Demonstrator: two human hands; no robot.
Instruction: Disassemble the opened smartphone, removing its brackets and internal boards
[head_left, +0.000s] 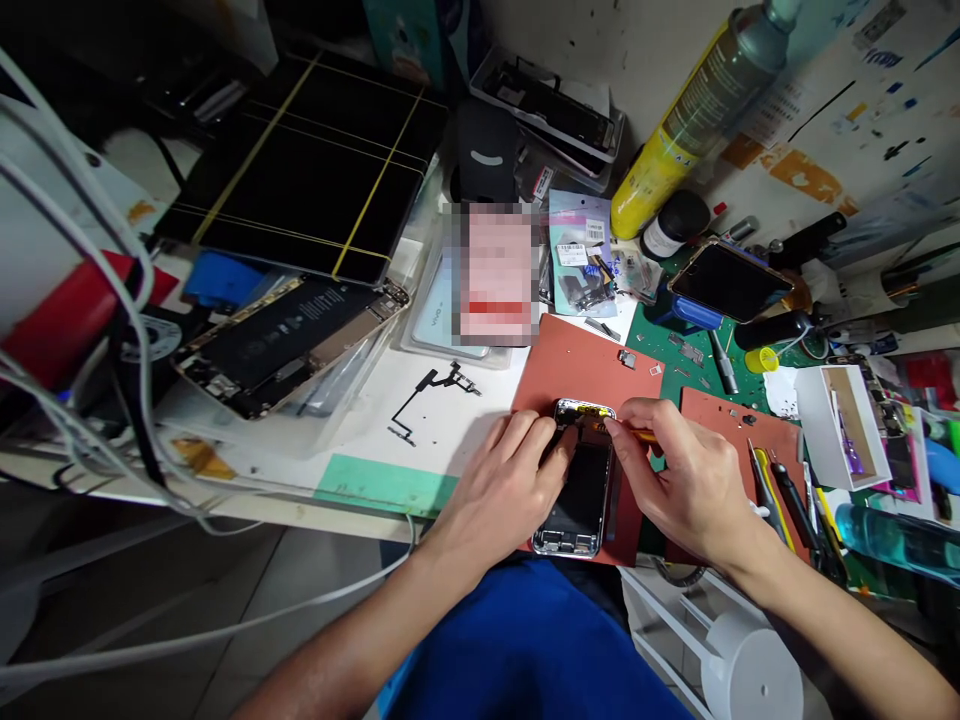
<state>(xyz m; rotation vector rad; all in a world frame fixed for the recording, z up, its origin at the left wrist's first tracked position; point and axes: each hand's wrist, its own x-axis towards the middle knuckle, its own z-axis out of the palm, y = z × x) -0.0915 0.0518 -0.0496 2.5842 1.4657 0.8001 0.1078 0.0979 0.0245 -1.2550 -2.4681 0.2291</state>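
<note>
An opened smartphone (574,500) with its insides bare lies on a reddish-brown mat (555,360). My left hand (517,465) reaches over the phone's left side, its fingers curled and pressed onto the upper part. At the phone's upper right, my right hand (675,465) is closed in a pinch on a thin tool with an orange handle (646,436). The tool's tip meets the area near the phone's top edge, where my fingertips partly cover it. A black flex cable (429,382) rests on the white surface to the left.
Left stand a disassembled phone (292,340) and a black panel (322,160) bound with yellow bands. Tweezers and screwdrivers (791,495) lie right, near a white box (844,425). Behind are a propped phone (731,280) and a yellow spray can (694,120). White cables (127,290) hang at left.
</note>
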